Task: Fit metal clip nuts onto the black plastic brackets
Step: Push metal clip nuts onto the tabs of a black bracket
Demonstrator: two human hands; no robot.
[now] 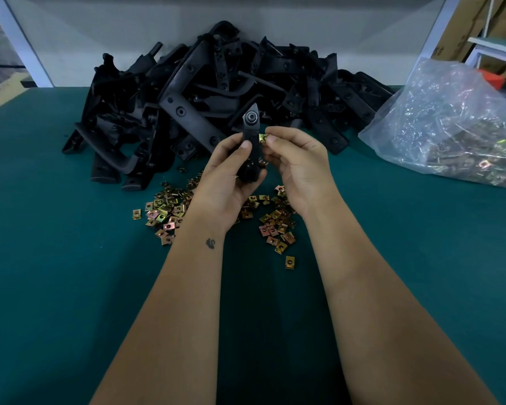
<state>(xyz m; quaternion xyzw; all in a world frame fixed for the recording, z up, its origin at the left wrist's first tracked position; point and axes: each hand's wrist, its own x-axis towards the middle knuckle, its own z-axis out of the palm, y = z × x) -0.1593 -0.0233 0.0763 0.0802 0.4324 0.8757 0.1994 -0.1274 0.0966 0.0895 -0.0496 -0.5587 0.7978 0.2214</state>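
**Brass-toned clip nut meets black bracket**

Clear plastic bag [450, 124] at the right holds many metal parts, too jumbled to count. Two hands work: the left hand [228, 176] grips one black plastic bracket [251, 133] upright, the right hand [295, 168] pinches one square clip nut [263, 138] against its edge. Loose clip nuts [167, 211] litter the green mat [56, 258] before the bracket pile [216, 92].

Light: dim and bluish, falling softly across the green table [70, 273].
Glare: glinting on the plastic bag [456, 124], right of the table's centre.
Edges: bending outward.
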